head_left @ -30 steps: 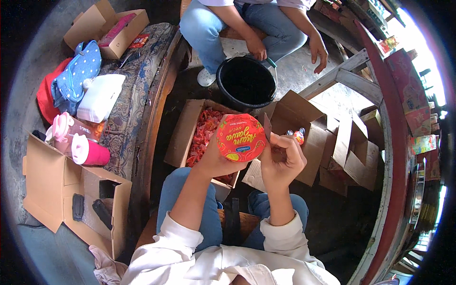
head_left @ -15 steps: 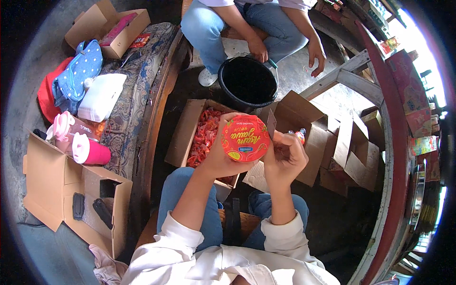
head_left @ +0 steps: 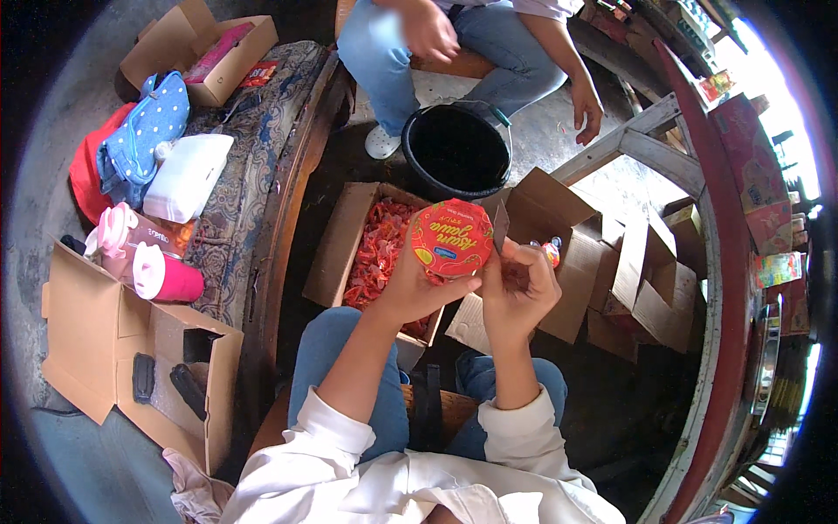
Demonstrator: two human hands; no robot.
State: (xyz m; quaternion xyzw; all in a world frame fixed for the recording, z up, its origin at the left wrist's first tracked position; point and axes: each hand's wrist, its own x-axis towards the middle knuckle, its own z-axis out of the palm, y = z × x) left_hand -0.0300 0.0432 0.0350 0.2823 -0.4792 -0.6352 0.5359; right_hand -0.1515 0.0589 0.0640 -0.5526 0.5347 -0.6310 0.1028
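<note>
My left hand [head_left: 403, 284] is wrapped round a round tub with a red printed lid [head_left: 450, 237], its top tilted up toward me. The tub's sides are mostly hidden by the lid and my fingers. Close by on its right, my right hand [head_left: 524, 293] pinches a thin, dark, flat blade-like piece [head_left: 500, 227], which stands upright at the lid's right edge. Whether it touches the lid I cannot tell. Below and behind the tub sits an open cardboard box [head_left: 335, 240] holding many small red-wrapped pieces [head_left: 375, 249].
Beyond the box stands a black bucket [head_left: 423, 179], with a seated person [head_left: 371, 52] behind it. Open cartons [head_left: 559, 205] lie to the right, beside a red and white wooden frame [head_left: 690, 166]. On the left, a patterned bench [head_left: 253, 175] carries bags, a pink tumbler [head_left: 170, 275] and boxes.
The tub has tipped and risen slightly away from me, and my left thumb now shows below the lid. The other person's hand has left the bucket's handle and lifted, blurred.
</note>
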